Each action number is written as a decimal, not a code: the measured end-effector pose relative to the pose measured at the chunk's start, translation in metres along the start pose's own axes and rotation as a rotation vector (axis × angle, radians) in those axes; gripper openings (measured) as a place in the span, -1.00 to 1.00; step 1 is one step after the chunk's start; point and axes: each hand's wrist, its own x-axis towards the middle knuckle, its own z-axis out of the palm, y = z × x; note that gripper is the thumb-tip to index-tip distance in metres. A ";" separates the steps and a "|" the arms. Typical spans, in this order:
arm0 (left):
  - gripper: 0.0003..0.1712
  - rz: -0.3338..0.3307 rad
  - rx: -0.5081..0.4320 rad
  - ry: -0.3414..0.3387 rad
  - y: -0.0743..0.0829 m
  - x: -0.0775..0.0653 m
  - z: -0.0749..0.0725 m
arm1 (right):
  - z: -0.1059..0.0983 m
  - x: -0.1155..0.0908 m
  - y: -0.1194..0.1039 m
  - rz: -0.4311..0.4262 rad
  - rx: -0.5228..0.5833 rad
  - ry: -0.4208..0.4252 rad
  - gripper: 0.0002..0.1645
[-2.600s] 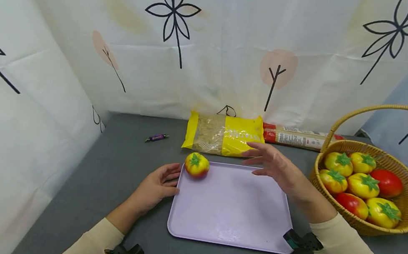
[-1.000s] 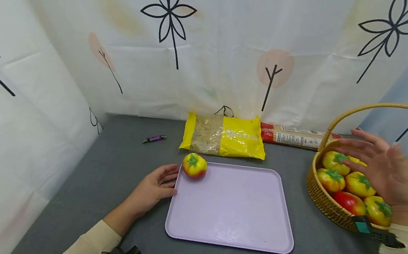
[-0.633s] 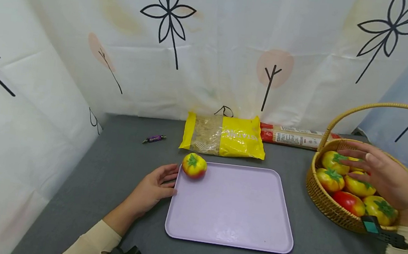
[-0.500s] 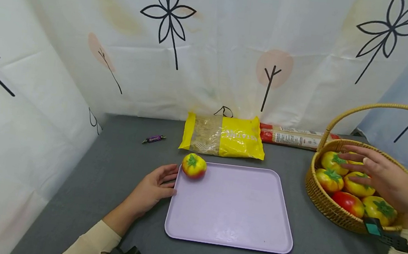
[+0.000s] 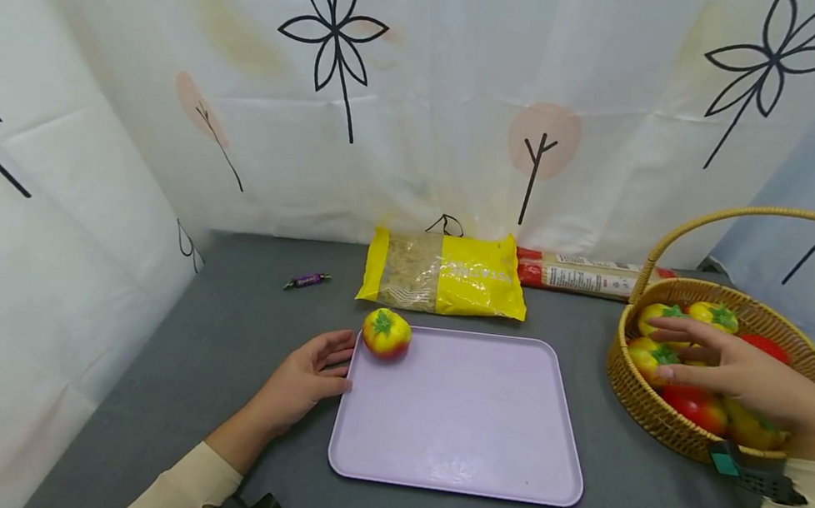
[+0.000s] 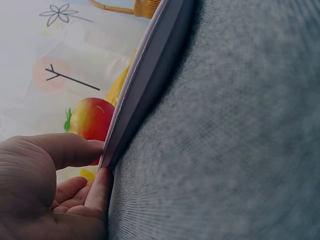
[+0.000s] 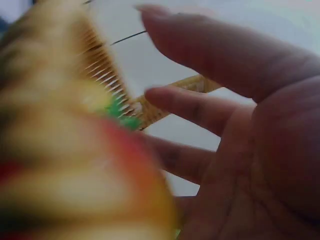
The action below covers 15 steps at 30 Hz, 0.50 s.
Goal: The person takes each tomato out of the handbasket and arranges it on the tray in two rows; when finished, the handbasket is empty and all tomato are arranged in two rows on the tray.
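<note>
Head view finds the right hand (image 5: 744,372) over the basket (image 5: 635,406), right of the tray (image 5: 464,420); 2.6 s ago it was above the tray. Since the last earlier frame it has turned and shifted tray-ward, so a red fruit (image 5: 763,346) at the basket's back shows again. Its fingers are loosely extended, thumb apart, gripping nothing; blur in the right wrist view hides whether it touches the basket fruits (image 5: 695,407). Left hand (image 5: 310,369) has stayed at the tray's left edge, fingers relaxed, thumb and fingertips against the rim. One fruit (image 5: 387,334) remains on the tray's far left corner. Beyond the tray, a yellow bag (image 5: 413,271) bears upside-down white capitals, perhaps "STATINE"; print on the red-ended packet (image 5: 586,275) and purple sweet (image 5: 307,280) is too small to read.
</note>
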 end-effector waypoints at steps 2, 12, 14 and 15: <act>-0.11 -0.014 -0.004 0.006 0.000 0.001 0.000 | 0.002 0.002 -0.001 0.032 -0.030 -0.020 -0.19; -0.11 -0.014 -0.006 -0.003 0.000 0.001 0.000 | 0.010 0.012 -0.004 0.033 -0.202 0.017 -0.20; -0.11 -0.011 -0.007 -0.005 0.000 0.001 0.000 | 0.011 0.012 -0.004 0.031 -0.199 0.023 -0.20; -0.11 -0.009 -0.006 -0.004 0.001 0.001 -0.001 | 0.010 0.013 -0.004 0.032 -0.196 0.024 -0.21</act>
